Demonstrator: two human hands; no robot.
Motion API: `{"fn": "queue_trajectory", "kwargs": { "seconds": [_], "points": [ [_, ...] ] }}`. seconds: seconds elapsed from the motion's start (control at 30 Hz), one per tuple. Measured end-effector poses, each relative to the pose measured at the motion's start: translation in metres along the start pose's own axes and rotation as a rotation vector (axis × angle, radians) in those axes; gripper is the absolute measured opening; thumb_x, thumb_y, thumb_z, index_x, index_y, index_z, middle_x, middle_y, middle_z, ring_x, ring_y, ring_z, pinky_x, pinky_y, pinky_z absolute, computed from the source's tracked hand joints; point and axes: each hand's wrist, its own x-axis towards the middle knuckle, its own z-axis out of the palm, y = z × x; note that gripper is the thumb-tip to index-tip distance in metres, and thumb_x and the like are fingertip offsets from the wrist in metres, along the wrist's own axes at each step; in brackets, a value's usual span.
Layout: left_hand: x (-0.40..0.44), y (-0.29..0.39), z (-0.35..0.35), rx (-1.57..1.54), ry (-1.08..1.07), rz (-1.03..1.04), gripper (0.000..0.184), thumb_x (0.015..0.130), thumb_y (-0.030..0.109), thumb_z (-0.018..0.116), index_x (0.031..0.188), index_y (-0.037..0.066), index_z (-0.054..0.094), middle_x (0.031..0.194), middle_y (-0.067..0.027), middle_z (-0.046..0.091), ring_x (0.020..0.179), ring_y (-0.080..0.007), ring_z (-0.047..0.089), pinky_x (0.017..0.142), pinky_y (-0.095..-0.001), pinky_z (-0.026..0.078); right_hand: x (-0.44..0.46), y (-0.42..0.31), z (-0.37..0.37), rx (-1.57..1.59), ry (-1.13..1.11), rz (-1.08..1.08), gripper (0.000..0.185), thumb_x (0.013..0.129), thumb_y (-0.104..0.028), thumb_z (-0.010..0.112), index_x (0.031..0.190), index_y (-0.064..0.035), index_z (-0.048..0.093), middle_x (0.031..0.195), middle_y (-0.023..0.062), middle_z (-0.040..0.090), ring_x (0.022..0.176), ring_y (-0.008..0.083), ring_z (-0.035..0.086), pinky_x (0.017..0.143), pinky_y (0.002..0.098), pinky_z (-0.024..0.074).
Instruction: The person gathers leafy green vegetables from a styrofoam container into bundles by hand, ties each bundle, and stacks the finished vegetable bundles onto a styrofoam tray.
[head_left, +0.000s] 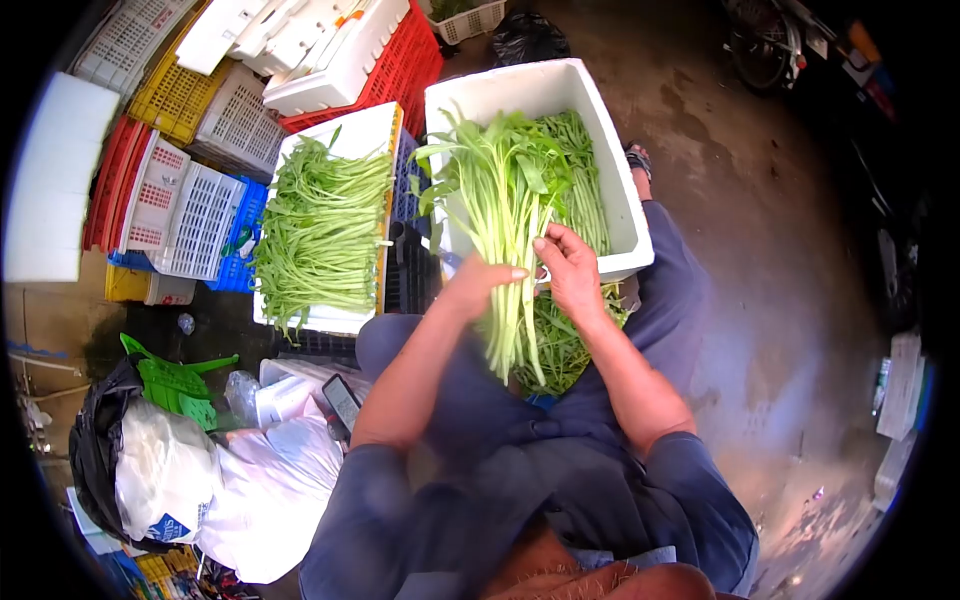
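Note:
A bunch of leafy water spinach (505, 200) lies in my left hand (482, 287), whose thumb crosses the pale stems. The leaves point away from me and the cut ends hang over my lap. My right hand (570, 272) is closed at the right edge of the bunch, thumb and fingertips against the stems. Something small and whitish shows under its fingers, too hidden to name. Behind the bunch stands a white foam box (615, 150) with more greens (585, 185) inside. Between my knees, below the hands, are loose leafy greens (560, 345).
At left, laid-out bunches of greens (325, 230) cover a white foam lid (345, 135) on crates. Stacked plastic crates (190, 215) rise beyond. A phone (341, 402), white bags (265, 490) and a green plastic item (175, 385) sit by my left side. Wet floor (760, 300) extends right.

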Motion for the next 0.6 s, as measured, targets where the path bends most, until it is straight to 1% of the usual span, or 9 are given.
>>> {"fn": "queue_trajectory", "kwargs": {
  "seconds": [0.03,0.1,0.2,0.23,0.3,0.4,0.43,0.53,0.6],
  "points": [
    [0.005,-0.011,-0.005,0.013,0.001,-0.004,0.055,0.081,0.003,0.068,0.134,-0.003,0.055,0.115,-0.0143,0.068,0.099,-0.0242,0.068,0.086,-0.0370,0.057,-0.004,0.000,0.002,0.000,0.068,-0.008,0.028,0.098,-0.011,0.064,0.121,0.0044,0.063,0.096,0.0020,0.068,0.087,0.0082,0.060,0.077,0.0226,0.0484],
    [0.011,-0.031,-0.010,0.032,-0.011,-0.008,0.057,0.081,0.003,0.069,0.136,-0.001,0.054,0.119,-0.0127,0.067,0.102,-0.0234,0.067,0.088,-0.0370,0.057,-0.003,0.023,0.006,0.062,0.099,-0.208,0.027,0.098,-0.014,0.066,0.120,0.0014,0.062,0.088,0.0004,0.063,0.069,0.0063,0.055,0.055,0.0227,0.0455],
    [0.012,-0.044,-0.008,0.070,-0.051,-0.006,0.063,0.081,0.002,0.072,0.140,0.004,0.051,0.123,-0.0106,0.065,0.105,-0.0232,0.068,0.084,-0.0384,0.060,-0.017,0.018,0.005,0.088,0.140,-0.119,0.024,0.097,-0.014,0.067,0.117,-0.0010,0.062,0.081,-0.0020,0.060,0.051,0.0043,0.046,0.040,0.0218,0.0391],
    [0.009,-0.046,-0.002,0.031,-0.036,0.010,0.061,0.081,0.004,0.073,0.138,0.005,0.052,0.119,-0.0093,0.066,0.102,-0.0224,0.068,0.079,-0.0360,0.060,-0.019,0.016,0.005,0.105,0.146,-0.108,0.023,0.097,-0.014,0.066,0.116,-0.0011,0.062,0.080,-0.0025,0.059,0.049,0.0042,0.044,0.039,0.0215,0.0372],
    [0.003,-0.040,0.007,0.019,-0.059,-0.040,0.059,0.080,0.005,0.076,0.134,0.005,0.054,0.113,-0.0094,0.067,0.093,-0.0216,0.069,0.074,-0.0349,0.060,-0.019,0.015,0.001,0.135,0.163,-0.054,0.015,0.097,-0.011,0.066,0.108,-0.0018,0.062,0.077,-0.0036,0.057,0.054,0.0044,0.046,0.046,0.0218,0.0396],
    [0.000,-0.036,0.012,0.035,-0.095,-0.111,0.056,0.077,0.006,0.079,0.128,0.004,0.056,0.103,-0.0096,0.067,0.080,-0.0201,0.069,0.067,-0.0338,0.059,-0.007,0.032,-0.015,0.101,0.169,-0.195,0.009,0.096,-0.010,0.066,0.100,-0.0030,0.060,0.077,-0.0037,0.055,0.065,0.0051,0.049,0.060,0.0233,0.0428],
    [-0.001,-0.035,0.012,0.045,-0.106,-0.134,0.054,0.076,0.006,0.079,0.126,0.003,0.057,0.099,-0.0096,0.067,0.076,-0.0195,0.068,0.065,-0.0335,0.059,-0.005,0.031,-0.023,0.099,0.172,-0.169,0.009,0.096,-0.011,0.065,0.099,-0.0036,0.060,0.081,-0.0025,0.058,0.075,0.0059,0.051,0.070,0.0243,0.0424],
    [-0.006,-0.030,0.015,0.112,-0.125,-0.141,0.052,0.075,0.005,0.080,0.123,0.002,0.059,0.092,-0.0099,0.068,0.069,-0.0194,0.067,0.062,-0.0333,0.058,0.013,0.021,-0.049,-0.054,0.254,-0.166,0.008,0.095,-0.011,0.063,0.095,-0.0039,0.058,0.077,-0.0030,0.055,0.070,0.0059,0.048,0.063,0.0256,0.0399],
    [-0.010,-0.029,0.014,0.136,-0.112,-0.164,0.049,0.076,0.005,0.080,0.120,0.001,0.060,0.089,-0.0094,0.068,0.069,-0.0200,0.068,0.062,-0.0326,0.057,0.019,-0.002,-0.057,0.050,0.334,-0.151,0.010,0.095,-0.012,0.062,0.098,-0.0043,0.057,0.076,-0.0023,0.055,0.071,0.0088,0.049,0.065,0.0265,0.0417]
  ]
}}
